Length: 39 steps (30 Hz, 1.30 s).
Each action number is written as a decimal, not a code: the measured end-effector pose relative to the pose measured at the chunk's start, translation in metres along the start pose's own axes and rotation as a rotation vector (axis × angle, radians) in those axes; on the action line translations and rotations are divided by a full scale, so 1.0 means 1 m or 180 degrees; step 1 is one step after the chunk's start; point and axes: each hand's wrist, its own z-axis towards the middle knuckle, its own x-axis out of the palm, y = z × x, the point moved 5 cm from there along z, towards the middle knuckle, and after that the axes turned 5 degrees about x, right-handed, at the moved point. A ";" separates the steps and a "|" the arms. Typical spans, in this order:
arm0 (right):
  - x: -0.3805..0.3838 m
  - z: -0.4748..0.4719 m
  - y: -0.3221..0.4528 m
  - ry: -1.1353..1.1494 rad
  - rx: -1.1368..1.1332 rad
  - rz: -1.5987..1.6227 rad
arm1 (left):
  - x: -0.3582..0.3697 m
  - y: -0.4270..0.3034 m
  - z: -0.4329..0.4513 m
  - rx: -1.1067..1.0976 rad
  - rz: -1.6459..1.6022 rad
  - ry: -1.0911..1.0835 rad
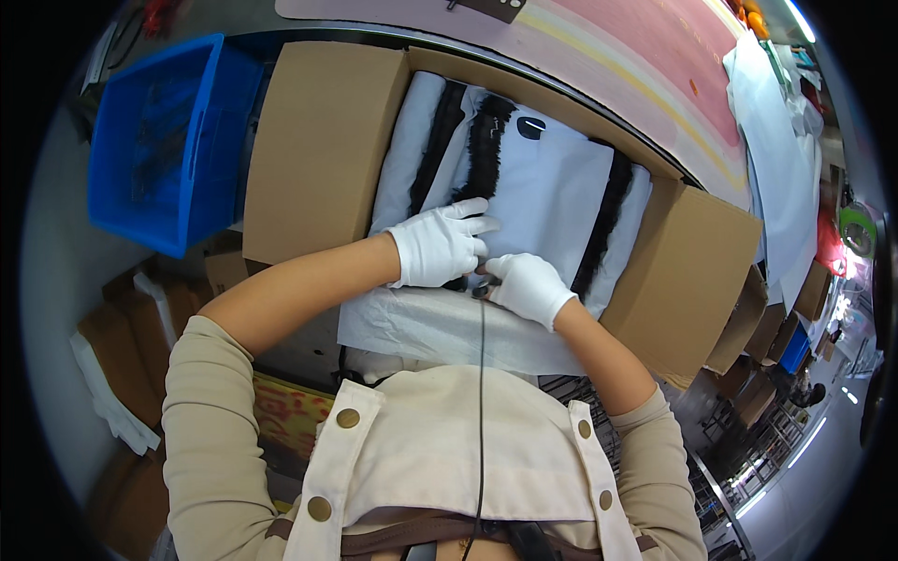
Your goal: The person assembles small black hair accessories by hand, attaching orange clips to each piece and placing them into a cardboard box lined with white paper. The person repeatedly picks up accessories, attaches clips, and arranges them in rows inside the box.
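Note:
An open cardboard box [316,154] in front of me holds white wrapping sheets [554,175] and several black, furry-edged strips [484,144]. My left hand, in a white glove [443,242], lies palm down over the wrapped contents, fingers spread, by the lower end of one black strip. Close to its right, my right hand, also gloved in white [530,286], has its fingers curled at a small dark object [481,289] near the box's front edge. A thin black cable [482,393] runs from there down my front. White paper [421,322] drapes over the box's near side.
A blue plastic bin [200,140] stands left of the box. Beyond the box lies a table with a pink and yellow surface [631,77]. White sheets [772,161] hang at the right. More cardboard boxes [736,319] are at the right, and brown items [123,350] at the lower left.

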 end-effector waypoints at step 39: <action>0.004 -0.008 0.052 -0.0961 -0.1230 -0.1062 | -0.080 0.041 -0.060 -0.3325 -0.2353 -0.3458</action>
